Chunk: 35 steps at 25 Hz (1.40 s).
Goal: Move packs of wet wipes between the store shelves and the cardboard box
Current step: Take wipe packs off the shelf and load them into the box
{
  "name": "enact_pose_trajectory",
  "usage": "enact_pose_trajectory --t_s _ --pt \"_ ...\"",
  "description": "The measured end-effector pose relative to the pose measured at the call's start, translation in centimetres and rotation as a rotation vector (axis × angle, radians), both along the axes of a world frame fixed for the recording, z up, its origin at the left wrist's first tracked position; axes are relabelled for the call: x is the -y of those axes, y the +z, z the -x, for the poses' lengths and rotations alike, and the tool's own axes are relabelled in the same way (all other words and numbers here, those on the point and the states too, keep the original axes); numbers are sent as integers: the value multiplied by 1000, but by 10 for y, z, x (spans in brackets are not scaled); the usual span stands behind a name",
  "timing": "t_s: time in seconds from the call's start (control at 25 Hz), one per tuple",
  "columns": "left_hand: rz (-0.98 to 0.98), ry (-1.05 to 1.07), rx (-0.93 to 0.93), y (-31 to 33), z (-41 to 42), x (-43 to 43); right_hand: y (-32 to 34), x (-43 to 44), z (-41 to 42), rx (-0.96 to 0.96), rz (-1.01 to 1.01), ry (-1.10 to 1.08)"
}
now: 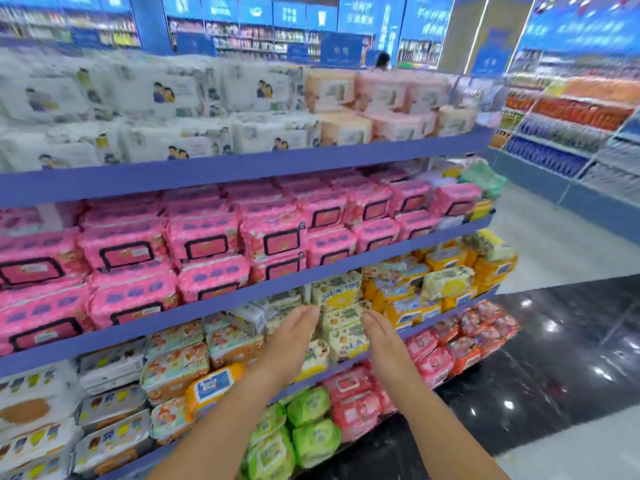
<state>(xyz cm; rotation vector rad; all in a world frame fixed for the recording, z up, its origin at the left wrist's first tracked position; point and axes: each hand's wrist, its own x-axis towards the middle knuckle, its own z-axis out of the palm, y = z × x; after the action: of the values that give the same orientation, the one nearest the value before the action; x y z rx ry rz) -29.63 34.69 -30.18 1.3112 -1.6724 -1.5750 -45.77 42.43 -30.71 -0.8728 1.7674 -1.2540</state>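
Note:
Blue store shelves (242,168) hold many packs of wet wipes. Both my hands reach toward a stack of pale yellow wipe packs (341,323) on the third shelf down. My left hand (294,336) is stretched out flat just left of that stack, fingers straight. My right hand (379,332) is stretched out just right of it, also with straight fingers. Neither hand holds anything. No cardboard box is in view.
Pink packs (204,244) fill the shelf above, white and peach packs (194,98) the top shelf. Orange packs (450,261) lie right of the yellow stack, green packs (308,427) and red packs (353,400) below. A dark glossy floor (554,358) runs along the right.

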Motion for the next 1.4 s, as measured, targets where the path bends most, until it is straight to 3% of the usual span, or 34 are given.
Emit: enact_pose_trajectory --t_s 0.24,0.48,0.76,1.04,1.4 --pt "287 -80 -32 114 153 35 96 33 150 -69 154 -50" --pt "398 -127 -106 158 261 87 138 73 261 -162 211 -86" --pt "342 -167 -132 137 405 178 140 145 408 -252 185 -173" --pt "191 -193 -4 72 522 269 109 227 539 -260 115 -151" --pt "55 70 118 11 638 317 26 352 693 -207 2 81"
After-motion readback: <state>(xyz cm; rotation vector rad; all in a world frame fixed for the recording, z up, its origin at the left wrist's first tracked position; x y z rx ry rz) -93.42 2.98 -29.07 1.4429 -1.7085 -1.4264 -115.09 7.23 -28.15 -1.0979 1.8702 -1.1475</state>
